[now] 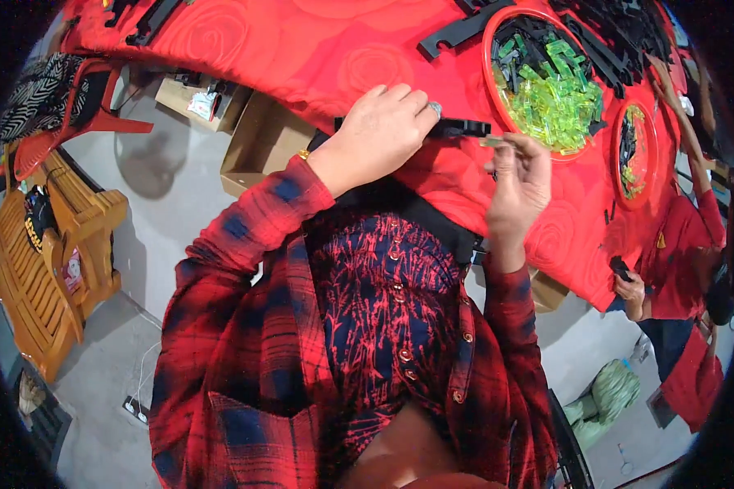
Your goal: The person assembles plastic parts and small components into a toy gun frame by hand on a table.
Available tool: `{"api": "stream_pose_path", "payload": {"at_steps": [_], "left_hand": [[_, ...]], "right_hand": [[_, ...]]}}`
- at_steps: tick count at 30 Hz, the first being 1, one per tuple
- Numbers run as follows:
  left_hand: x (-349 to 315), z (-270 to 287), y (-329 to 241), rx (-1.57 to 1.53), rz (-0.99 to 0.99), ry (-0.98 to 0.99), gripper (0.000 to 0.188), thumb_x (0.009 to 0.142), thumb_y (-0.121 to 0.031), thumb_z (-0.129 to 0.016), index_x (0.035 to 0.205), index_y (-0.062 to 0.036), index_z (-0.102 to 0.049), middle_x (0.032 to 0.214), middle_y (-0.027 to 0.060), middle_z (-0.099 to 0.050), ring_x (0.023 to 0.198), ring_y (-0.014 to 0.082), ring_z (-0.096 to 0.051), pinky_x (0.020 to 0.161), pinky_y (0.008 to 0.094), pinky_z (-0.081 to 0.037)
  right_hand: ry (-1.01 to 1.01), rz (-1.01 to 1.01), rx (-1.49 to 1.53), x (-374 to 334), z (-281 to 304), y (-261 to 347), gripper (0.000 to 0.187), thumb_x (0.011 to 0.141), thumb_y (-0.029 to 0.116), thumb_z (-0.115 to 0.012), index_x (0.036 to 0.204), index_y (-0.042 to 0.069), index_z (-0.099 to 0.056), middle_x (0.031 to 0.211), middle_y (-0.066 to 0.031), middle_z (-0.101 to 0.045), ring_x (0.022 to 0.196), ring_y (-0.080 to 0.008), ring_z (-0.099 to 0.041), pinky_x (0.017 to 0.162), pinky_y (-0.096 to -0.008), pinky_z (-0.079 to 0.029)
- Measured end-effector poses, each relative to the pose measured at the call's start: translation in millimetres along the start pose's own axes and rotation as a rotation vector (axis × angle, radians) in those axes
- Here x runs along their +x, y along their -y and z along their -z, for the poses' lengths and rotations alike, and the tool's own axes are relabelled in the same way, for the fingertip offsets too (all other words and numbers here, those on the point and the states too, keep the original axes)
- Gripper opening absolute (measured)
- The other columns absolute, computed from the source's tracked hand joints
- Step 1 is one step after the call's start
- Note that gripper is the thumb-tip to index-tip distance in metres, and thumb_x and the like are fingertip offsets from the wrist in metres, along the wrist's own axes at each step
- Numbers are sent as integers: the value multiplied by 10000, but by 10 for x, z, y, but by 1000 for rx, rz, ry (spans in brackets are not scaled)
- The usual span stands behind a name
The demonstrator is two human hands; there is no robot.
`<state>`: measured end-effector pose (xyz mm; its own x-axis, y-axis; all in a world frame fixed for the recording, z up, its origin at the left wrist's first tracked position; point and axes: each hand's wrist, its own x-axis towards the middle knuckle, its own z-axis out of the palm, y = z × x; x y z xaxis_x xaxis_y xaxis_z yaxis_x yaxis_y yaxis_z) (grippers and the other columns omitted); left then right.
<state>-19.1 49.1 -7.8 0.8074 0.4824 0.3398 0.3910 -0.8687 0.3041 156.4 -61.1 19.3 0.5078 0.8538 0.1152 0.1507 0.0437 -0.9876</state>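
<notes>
My left hand [383, 134] is closed around a long, narrow black plastic piece [465, 128], whose end sticks out to the right over the table's near edge. Beside that end, my right hand [520, 183] pinches a small translucent yellow-green piece [491, 142] between thumb and fingers. The two pieces are close together; whether they touch I cannot tell. Just beyond my right hand, a red round tray [491, 65] holds a heap of clear yellow-green pieces [550, 98] and small black ones.
A red rose-patterned cloth [367, 65] covers the table. Black notched strips [465, 33] lie at the back. A second red tray [620, 179] stands to the right, near a co-worker in red [685, 244]. Cardboard box [261, 143], red chair [90, 98] and wooden bench [49, 261] are left.
</notes>
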Motion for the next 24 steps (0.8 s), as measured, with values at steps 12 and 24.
{"api": "stream_pose_path", "payload": {"at_steps": [12,24], "left_hand": [[-234,167,32,-137,311,27,398,764,-240,-790,1060,-49,-605,976,118,-593,943,333,-584,832,430,-489],[-249,54,126,-312,349,-93,342,714,-225,-819,857,-40,-570,867,115,-556,869,343,-546,754,446,-461]], "right_hand": [[34,511,-750,108,-264,-377,136,852,98,-751,970,105,-685,856,-8,-633,832,-194,-569,798,-351,-370],[0,510,-872,106,-345,-461,254,752,152,-814,966,148,-677,849,11,-615,910,-216,-557,880,-395,-312]]}}
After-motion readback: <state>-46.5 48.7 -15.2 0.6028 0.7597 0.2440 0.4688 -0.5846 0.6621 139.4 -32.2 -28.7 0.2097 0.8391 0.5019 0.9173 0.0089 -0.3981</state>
